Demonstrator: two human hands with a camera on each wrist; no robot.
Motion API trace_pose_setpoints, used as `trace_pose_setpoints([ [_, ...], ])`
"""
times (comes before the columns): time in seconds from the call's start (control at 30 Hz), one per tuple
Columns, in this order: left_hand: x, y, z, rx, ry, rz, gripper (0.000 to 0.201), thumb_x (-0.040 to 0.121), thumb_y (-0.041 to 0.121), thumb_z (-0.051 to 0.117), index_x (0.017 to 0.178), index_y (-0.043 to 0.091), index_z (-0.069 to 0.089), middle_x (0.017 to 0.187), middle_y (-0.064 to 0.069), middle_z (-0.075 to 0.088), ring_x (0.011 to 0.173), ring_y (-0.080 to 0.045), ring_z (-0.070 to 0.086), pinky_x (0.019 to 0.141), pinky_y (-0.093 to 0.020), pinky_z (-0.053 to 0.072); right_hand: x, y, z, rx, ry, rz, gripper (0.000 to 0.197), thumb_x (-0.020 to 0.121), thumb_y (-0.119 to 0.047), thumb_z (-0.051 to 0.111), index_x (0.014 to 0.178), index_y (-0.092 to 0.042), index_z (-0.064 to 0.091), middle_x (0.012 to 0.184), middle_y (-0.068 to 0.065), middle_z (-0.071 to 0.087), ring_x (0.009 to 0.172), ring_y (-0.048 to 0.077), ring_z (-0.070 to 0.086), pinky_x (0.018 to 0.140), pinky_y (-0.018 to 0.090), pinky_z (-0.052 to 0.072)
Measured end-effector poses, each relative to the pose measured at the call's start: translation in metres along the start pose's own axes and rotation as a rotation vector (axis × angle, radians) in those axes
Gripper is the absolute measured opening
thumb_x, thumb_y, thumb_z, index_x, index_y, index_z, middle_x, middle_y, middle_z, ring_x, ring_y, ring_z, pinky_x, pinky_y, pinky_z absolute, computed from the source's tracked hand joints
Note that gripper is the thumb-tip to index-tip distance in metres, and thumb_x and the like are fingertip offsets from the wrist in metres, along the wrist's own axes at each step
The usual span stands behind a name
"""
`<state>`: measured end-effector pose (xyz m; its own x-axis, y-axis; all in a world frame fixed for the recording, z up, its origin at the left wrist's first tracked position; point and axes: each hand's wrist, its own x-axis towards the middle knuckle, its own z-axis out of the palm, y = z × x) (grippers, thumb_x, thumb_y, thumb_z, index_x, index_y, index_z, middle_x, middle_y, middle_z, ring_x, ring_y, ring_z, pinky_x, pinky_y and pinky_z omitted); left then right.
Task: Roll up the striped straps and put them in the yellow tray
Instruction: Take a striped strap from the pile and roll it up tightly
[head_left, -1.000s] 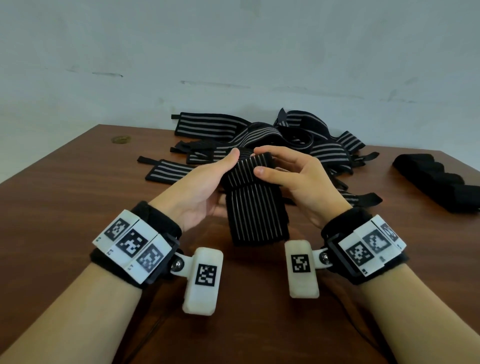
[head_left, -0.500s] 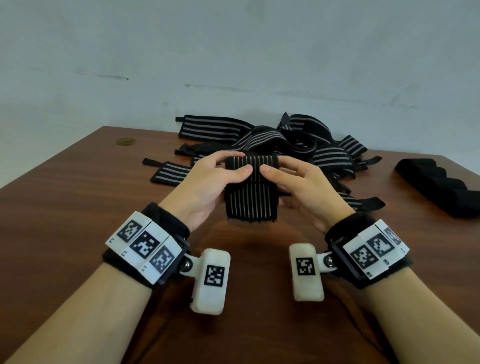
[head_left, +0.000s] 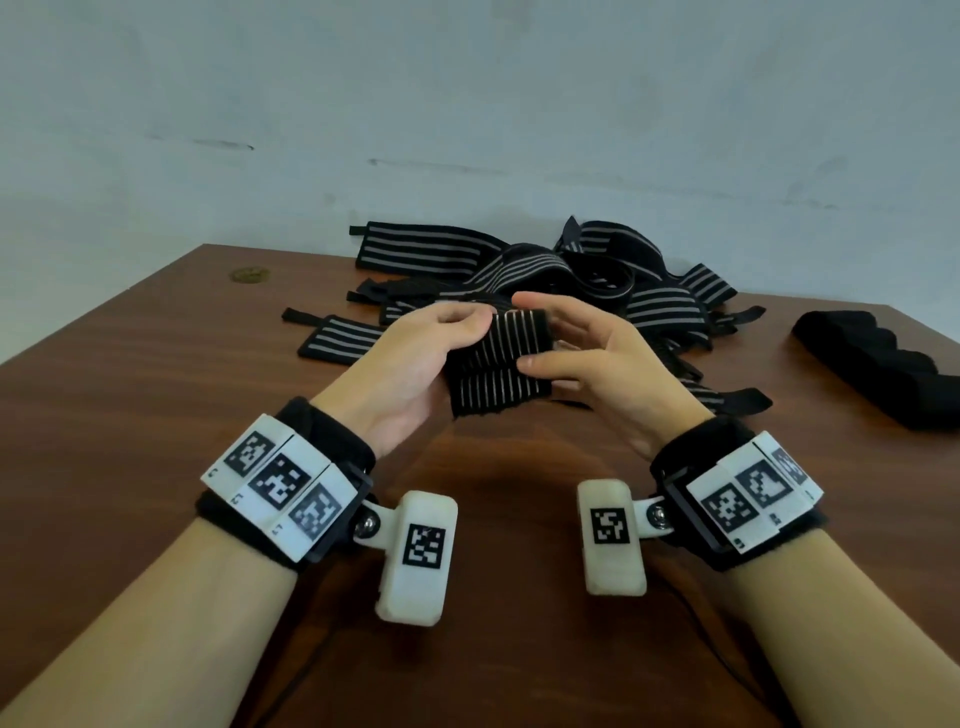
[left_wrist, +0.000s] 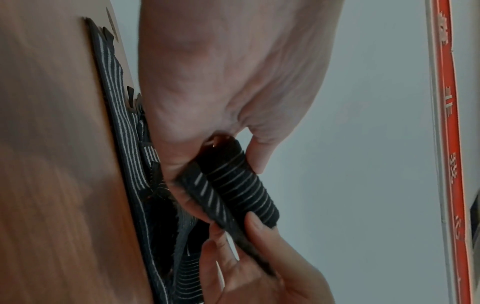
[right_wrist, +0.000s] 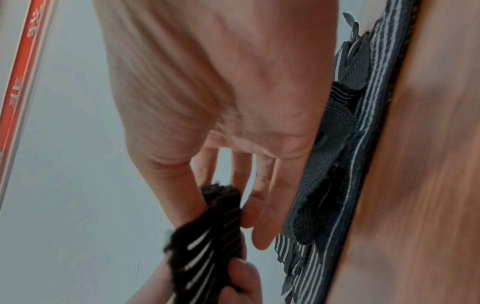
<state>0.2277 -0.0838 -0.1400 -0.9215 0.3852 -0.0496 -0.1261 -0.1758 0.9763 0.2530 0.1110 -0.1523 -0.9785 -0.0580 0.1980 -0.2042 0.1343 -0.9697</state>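
A black strap with thin pale stripes (head_left: 511, 338) is held between both hands just above the brown table (head_left: 156, 395). Its upper part is wound into a roll (left_wrist: 241, 185), and a short loose tail (head_left: 493, 395) hangs toward me. My left hand (head_left: 478, 327) grips the roll's left end, thumb in front and fingers curled behind. My right hand (head_left: 524, 332) pinches the right end (right_wrist: 221, 199), with the thumb on the front and the index finger lifted over the top. No yellow tray is in view.
A tangled pile of striped straps (head_left: 597, 275) lies just behind the hands, with one flat strap (head_left: 337, 340) to its left. A row of plain black rolls (head_left: 883, 364) sits at the right. A small round disc (head_left: 249, 274) lies at the far left.
The roll has grown thicker and the hanging tail has become much shorter. Both hands have turned the roll and moved slightly away from me.
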Motion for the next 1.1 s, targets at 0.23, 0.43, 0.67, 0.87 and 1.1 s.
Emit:
trace_pose_setpoints([
  [0.23, 0.003, -0.001, 0.002, -0.090, -0.023, 0.033, 0.041, 0.105, 0.006, 0.053, 0.143, 0.020, 0.051, 0.131, -0.012, 0.065, 0.116, -0.026, 0.069, 0.090, -0.039, 0.061, -0.005, -0.006, 0.003, 0.116, 0.002, 0.134, 0.030, 0.101, -0.030, 0.065, 0.124, -0.011, 0.072, 0.114, 0.013, 0.076, 0.099, 0.024, 0.074, 0.069, 0.030, 0.060],
  [0.43, 0.003, -0.001, 0.000, -0.038, -0.021, -0.001, 0.030, 0.104, 0.024, 0.059, 0.131, 0.013, 0.064, 0.127, -0.011, 0.069, 0.109, -0.023, 0.072, 0.086, -0.039, 0.063, -0.003, -0.008, 0.001, 0.259, 0.027, 0.061, 0.034, 0.096, 0.001, 0.063, 0.127, -0.010, 0.069, 0.122, 0.016, 0.073, 0.109, 0.030, 0.074, 0.085, 0.042, 0.063],
  [0.67, 0.005, -0.004, -0.005, 0.024, 0.036, 0.054, 0.029, 0.095, 0.009, 0.070, 0.124, 0.008, 0.068, 0.117, -0.015, 0.074, 0.094, -0.025, 0.077, 0.075, -0.030, 0.065, -0.003, -0.006, 0.001, 0.277, -0.033, 0.140, 0.037, 0.098, -0.003, 0.063, 0.134, -0.011, 0.063, 0.128, 0.017, 0.070, 0.112, 0.031, 0.073, 0.094, 0.046, 0.061],
  [0.87, 0.007, -0.008, -0.007, 0.060, 0.053, 0.113, 0.041, 0.085, -0.009, 0.073, 0.120, 0.011, 0.071, 0.114, -0.017, 0.074, 0.103, -0.030, 0.076, 0.077, -0.032, 0.063, -0.007, -0.008, 0.002, 0.180, 0.042, 0.110, 0.037, 0.093, -0.007, 0.073, 0.129, -0.011, 0.066, 0.118, 0.016, 0.075, 0.103, 0.028, 0.076, 0.081, 0.037, 0.065],
  [1.1, 0.006, -0.005, -0.003, 0.068, 0.086, 0.134, 0.044, 0.074, 0.004, 0.081, 0.116, 0.012, 0.074, 0.108, -0.013, 0.078, 0.096, -0.026, 0.078, 0.070, -0.028, 0.063, -0.008, -0.013, 0.002, 0.213, 0.136, 0.073, 0.049, 0.088, -0.001, 0.079, 0.132, -0.007, 0.060, 0.114, 0.018, 0.076, 0.099, 0.030, 0.077, 0.079, 0.040, 0.065],
])
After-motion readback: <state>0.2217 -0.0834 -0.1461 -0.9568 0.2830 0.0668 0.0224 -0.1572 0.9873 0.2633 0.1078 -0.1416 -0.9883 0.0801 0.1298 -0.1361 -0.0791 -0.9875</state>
